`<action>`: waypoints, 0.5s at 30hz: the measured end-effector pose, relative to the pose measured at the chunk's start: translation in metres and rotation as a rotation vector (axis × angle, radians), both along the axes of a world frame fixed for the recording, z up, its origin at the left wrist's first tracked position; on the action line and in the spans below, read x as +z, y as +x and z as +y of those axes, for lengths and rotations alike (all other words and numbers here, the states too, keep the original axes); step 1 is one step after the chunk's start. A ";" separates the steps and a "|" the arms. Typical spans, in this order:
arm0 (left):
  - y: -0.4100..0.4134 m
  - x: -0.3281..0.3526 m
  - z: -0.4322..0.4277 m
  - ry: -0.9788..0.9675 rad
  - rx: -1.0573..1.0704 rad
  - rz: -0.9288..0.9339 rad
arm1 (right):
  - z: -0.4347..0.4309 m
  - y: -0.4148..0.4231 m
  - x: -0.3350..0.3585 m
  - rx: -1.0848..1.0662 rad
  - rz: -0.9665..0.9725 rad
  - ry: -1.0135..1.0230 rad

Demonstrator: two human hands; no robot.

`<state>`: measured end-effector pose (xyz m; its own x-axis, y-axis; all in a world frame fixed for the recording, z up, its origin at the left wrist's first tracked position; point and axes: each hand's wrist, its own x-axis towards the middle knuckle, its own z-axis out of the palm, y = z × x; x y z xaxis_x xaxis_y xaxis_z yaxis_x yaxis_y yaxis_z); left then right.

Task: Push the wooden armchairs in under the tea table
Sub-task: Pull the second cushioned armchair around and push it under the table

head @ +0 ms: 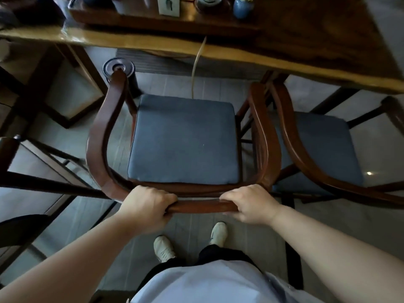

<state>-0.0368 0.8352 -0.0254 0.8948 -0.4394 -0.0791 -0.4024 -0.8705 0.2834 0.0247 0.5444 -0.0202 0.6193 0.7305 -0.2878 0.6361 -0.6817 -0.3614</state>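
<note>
- Right, both hands are on the back rail (202, 205) of the middle armchair (105, 136): left hand (147, 207) and right hand (248, 204) each have a closed grip wrapped over the top of that curved rail, set apart to either side of its centre.
- That even spacing looks like the thing to keep. My read is that equal pressure from both hands will send the chair straight in, not slewing.
- The chair stands in front of the desk (240, 55), its blue cushion (185, 138) fully in the open. The armrest tips sit near the desk's front edge, so the chair is barely started under it, I'd say.
- Watch the right side: a second armchair (290, 136) stands just beside this one, the two armrests running very close together. Drifting right could knock wood on wood, so a slight bias left seems wise.
- On the left, a dark round stand (119, 67) sits on the floor close to the left armrest tip. Whether they touch, I cannot tell. It could block or get bumped as the chair goes forward.
- A pale cord (197, 60) hangs from the desk edge down toward the front of the cushion. Best to go slowly so it doesn't catch.
- Another chair's dark frame (32, 182) pokes in at the far left, well clear of the path.
- Pushing low and level, feet (164, 248) planted behind, should slide it without tipping.
- Whether the armrests clear the underside of the desk can't be judged from up here, so ease in and feel for contact.
</note>
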 end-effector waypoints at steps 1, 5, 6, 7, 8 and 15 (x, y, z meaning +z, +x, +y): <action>0.005 -0.001 -0.006 0.000 -0.003 -0.005 | -0.005 0.006 0.001 -0.021 0.018 -0.025; 0.023 -0.003 -0.024 -0.022 -0.004 -0.010 | -0.017 0.027 0.007 -0.078 0.063 -0.099; 0.025 -0.002 -0.026 -0.030 -0.010 -0.018 | -0.018 0.030 0.007 -0.076 0.060 -0.114; 0.027 -0.002 -0.027 -0.039 -0.024 -0.028 | -0.019 0.033 0.007 -0.071 0.054 -0.129; 0.028 -0.002 -0.027 -0.047 -0.038 -0.033 | -0.019 0.033 0.006 -0.068 0.051 -0.139; 0.031 -0.005 -0.021 -0.030 -0.096 -0.034 | -0.019 0.028 0.000 -0.177 0.084 -0.052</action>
<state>-0.0053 0.8137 -0.0306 0.8502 -0.5253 -0.0352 -0.4936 -0.8186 0.2938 0.0531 0.5257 -0.0198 0.7093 0.5949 -0.3782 0.4734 -0.7995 -0.3698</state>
